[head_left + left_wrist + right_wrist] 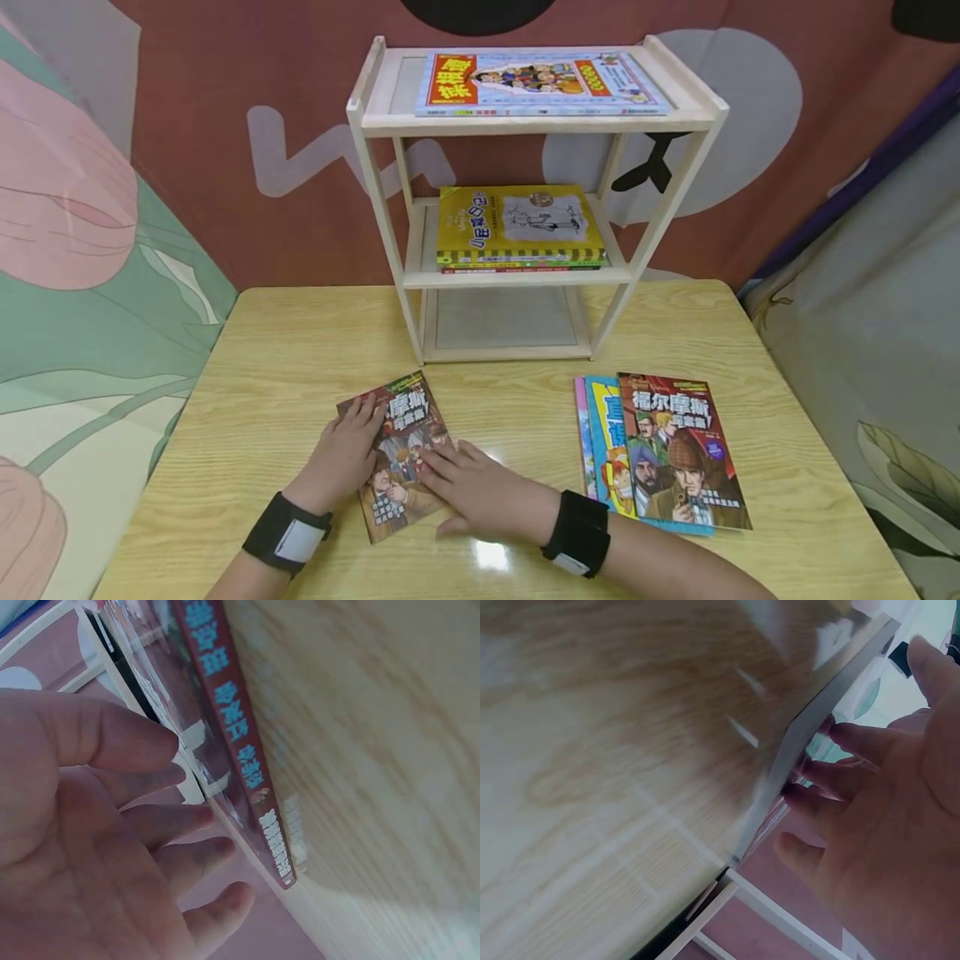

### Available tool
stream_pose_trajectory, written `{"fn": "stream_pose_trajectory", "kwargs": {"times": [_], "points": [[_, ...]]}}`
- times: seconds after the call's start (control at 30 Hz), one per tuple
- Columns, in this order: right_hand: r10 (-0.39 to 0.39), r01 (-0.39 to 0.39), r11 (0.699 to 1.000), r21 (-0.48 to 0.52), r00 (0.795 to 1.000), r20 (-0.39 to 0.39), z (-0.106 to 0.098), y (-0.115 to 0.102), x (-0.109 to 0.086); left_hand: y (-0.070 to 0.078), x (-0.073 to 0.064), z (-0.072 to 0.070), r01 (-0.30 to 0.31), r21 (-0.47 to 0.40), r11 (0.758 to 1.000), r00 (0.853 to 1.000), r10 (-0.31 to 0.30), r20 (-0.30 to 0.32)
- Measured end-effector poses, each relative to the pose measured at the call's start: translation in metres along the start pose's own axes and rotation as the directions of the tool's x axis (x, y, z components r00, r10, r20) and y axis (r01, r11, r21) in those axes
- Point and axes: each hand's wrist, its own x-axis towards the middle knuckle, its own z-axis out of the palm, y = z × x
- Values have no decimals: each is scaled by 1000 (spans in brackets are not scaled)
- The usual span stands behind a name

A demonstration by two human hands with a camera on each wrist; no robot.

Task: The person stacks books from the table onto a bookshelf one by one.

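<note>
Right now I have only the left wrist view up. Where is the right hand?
Observer: In the head view, the right hand has fingers resting on the cover of the book.
Operator: Anything else on the table?
Observer: Yes, overlapping books lie at its right side.
Operator: What is on top of the shelf?
Observer: A light-blue book, lying flat.

From my head, one view looks forward and down across the counter [517, 433] and shelf [510, 278]. Both wrist views, close and tilted, face my fingers [199, 862] and the same book [232, 724] from opposite sides.
</note>
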Motion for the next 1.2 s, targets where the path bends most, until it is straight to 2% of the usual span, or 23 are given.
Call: {"fn": "stream_pose_trajectory", "kwargs": {"times": [0.27, 0.4, 0.53, 0.83, 1.0, 1.1, 1.2], "points": [[14, -13, 1000, 12, 999, -36, 3, 9, -4, 5, -2, -4, -7, 41, 999, 1000, 6, 25], [60, -56, 996, 70, 997, -52, 2, 17, -9, 12, -3, -7, -19, 54, 998, 999, 17, 41], [130, -125, 985, 115, 991, -35, 0, 28, -14, 21, -6, -8, -60, 73, 996, 998, 57, 39], [257, -257, 967, -1, 967, -3, -1, 52, -25, 52, -11, -3, -161, 43, 986, 987, 160, 32], [296, -297, 955, -10, 955, -10, -1, 59, -30, 69, -13, 0, -228, 59, 972, 973, 226, 37], [309, -309, 951, -21, 951, -3, -1, 62, -31, 77, -15, 1, -245, 67, 967, 969, 243, 42], [317, -317, 948, -28, 948, 15, -1, 63, -31, 80, -15, 0, -246, 79, 966, 969, 245, 21]]}}
